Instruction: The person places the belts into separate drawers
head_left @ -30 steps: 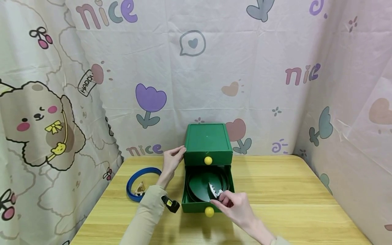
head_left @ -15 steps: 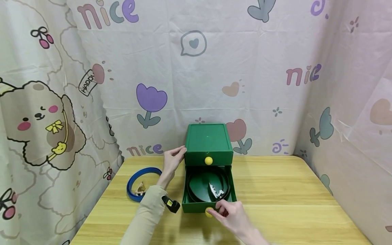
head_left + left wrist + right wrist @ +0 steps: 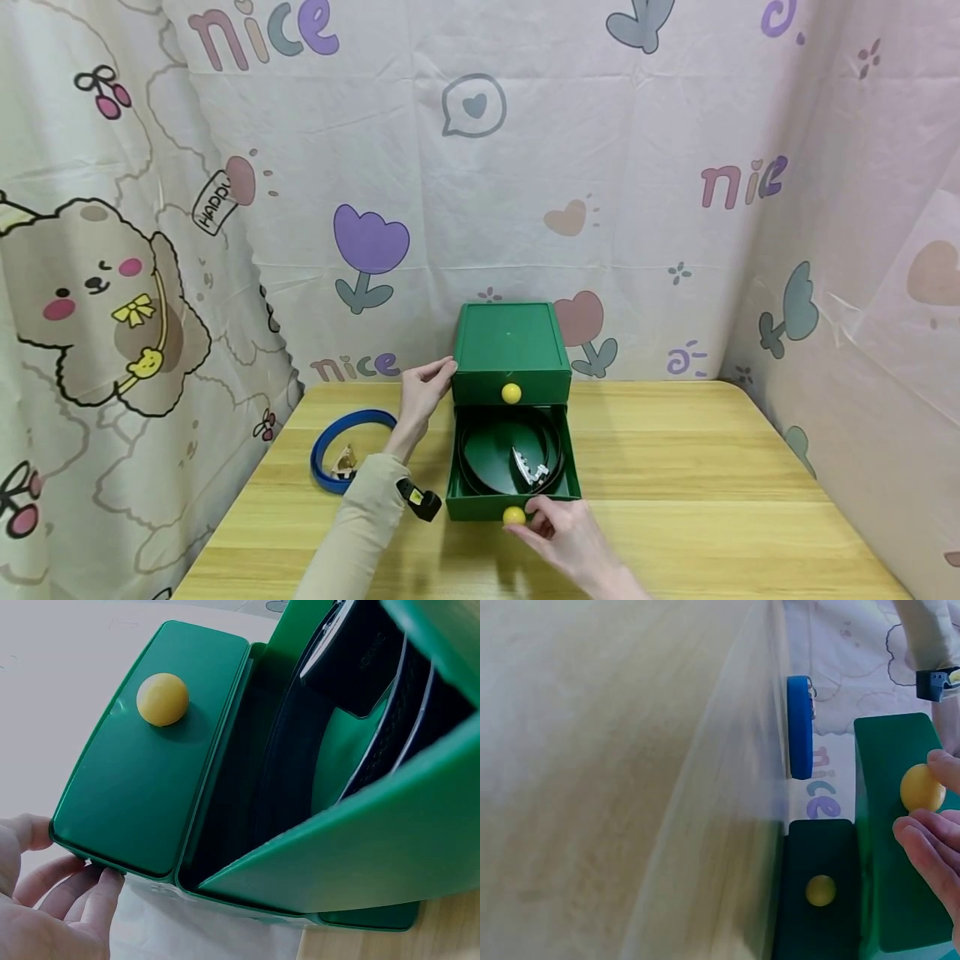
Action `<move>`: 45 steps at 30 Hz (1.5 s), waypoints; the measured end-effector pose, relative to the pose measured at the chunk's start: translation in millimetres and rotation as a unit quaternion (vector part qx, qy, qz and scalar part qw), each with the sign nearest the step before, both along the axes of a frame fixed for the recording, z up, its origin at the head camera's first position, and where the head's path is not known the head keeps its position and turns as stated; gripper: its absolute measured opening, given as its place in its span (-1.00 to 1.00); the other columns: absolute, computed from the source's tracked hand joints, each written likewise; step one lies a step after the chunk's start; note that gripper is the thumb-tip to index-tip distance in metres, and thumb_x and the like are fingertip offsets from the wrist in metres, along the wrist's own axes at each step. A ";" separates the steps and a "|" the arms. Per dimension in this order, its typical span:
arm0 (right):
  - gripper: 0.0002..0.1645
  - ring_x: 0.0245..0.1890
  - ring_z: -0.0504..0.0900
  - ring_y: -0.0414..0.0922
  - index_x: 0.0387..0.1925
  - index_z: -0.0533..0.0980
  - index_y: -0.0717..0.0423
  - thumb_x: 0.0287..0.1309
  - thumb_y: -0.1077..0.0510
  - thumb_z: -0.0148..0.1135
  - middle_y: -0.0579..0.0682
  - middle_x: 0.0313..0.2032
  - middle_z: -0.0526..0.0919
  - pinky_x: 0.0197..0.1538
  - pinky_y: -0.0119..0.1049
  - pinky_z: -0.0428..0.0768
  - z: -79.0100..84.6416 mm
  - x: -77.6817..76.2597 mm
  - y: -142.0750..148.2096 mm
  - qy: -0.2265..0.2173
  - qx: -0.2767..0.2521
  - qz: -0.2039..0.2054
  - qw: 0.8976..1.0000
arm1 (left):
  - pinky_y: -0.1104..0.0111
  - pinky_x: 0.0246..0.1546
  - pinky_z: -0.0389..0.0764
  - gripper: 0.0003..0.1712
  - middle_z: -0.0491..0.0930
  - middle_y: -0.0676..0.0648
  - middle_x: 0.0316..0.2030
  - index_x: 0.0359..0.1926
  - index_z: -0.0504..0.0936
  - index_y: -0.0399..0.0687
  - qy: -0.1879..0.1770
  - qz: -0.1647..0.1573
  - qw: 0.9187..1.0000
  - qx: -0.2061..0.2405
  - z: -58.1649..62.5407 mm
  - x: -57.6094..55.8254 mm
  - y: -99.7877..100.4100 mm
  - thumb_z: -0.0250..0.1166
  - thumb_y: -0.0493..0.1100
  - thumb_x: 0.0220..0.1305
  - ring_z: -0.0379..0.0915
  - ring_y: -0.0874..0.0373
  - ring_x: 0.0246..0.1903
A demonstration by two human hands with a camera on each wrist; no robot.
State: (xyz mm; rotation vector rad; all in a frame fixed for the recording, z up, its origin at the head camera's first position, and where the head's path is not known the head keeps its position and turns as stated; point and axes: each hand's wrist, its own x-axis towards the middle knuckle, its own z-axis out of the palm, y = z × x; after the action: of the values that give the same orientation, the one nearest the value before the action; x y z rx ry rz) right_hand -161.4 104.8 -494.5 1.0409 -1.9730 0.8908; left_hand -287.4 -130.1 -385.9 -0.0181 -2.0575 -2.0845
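A green drawer cabinet (image 3: 510, 337) with yellow knobs stands mid-table; its middle drawer (image 3: 480, 507) is pulled out. A coiled black belt lies inside, its silver buckle (image 3: 532, 476) near the front right corner. My right hand (image 3: 572, 535) pinches this drawer's yellow knob (image 3: 922, 787) between thumb and fingers. My left hand (image 3: 422, 398) rests on the cabinet's upper left edge; in the left wrist view the thumb touches the top edge and the fingertips (image 3: 111, 879) the side. The top drawer (image 3: 154, 761) is closed.
A coiled blue belt (image 3: 318, 452) with a gold buckle (image 3: 345, 461) lies on the wooden table (image 3: 675, 467), left of the cabinet. Below the pulled-out drawer, a closed drawer (image 3: 821, 855) shows its knob. Patterned cloth (image 3: 487, 183) hangs behind and at both sides.
My right hand has let go of the black belt's buckle inside the drawer, moved down to the drawer front and taken hold of its knob. My left hand has stayed put.
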 end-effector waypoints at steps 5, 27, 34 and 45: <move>-0.69 -0.60 0.64 -0.42 -0.40 0.58 0.08 -0.06 0.09 0.59 -0.15 -0.57 0.73 -0.47 -0.76 0.52 -2.4 2.0 -2.0 -0.014 -0.004 -0.007 1.000 | 0.15 0.21 0.57 -0.60 0.63 -0.31 0.15 0.16 0.65 -0.26 -0.001 0.001 1.000 -0.001 0.0 -0.4 0.2 0.30 -0.17 0.38 0.63 0.37 -0.11; -0.63 -0.51 0.70 -0.35 -0.34 0.57 0.10 -0.19 0.26 0.63 -0.06 -0.49 0.76 -0.41 -0.65 0.62 -8.6 1.8 -3.3 -0.082 -0.043 0.021 0.995 | 0.26 0.12 0.65 -0.62 0.65 -0.31 0.11 0.15 0.66 -0.28 0.005 0.006 1.000 -0.002 1.7 1.1 0.8 0.30 -0.20 0.38 0.63 0.41 -0.16; -0.64 -0.53 0.69 -0.36 -0.36 0.59 0.13 -0.22 0.26 0.63 -0.03 -0.51 0.78 -0.42 -0.68 0.60 -10.6 0.1 -3.4 -0.081 -0.050 0.024 0.995 | 0.33 0.10 0.65 -0.61 0.64 -0.30 0.14 0.17 0.65 -0.26 0.003 0.002 1.000 -0.004 0.1 1.1 0.1 0.29 -0.19 0.39 0.63 0.36 -0.11; -0.65 -0.54 0.69 -0.38 -0.37 0.59 0.13 -0.20 0.26 0.62 -0.03 -0.52 0.77 -0.44 -0.69 0.58 -11.4 -1.9 -3.2 -0.073 -0.057 0.030 0.995 | 0.38 0.06 0.67 -0.61 0.64 -0.31 0.14 0.16 0.66 -0.28 0.003 0.004 1.000 -0.004 0.3 0.3 0.2 0.30 -0.19 0.38 0.62 0.42 -0.16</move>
State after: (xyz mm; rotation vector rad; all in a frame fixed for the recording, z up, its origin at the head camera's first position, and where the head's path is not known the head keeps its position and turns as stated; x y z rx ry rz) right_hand -163.3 101.6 -505.9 1.0002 -1.9916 1.1268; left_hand -287.1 -129.9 -385.7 -0.0180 -2.0584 -2.0701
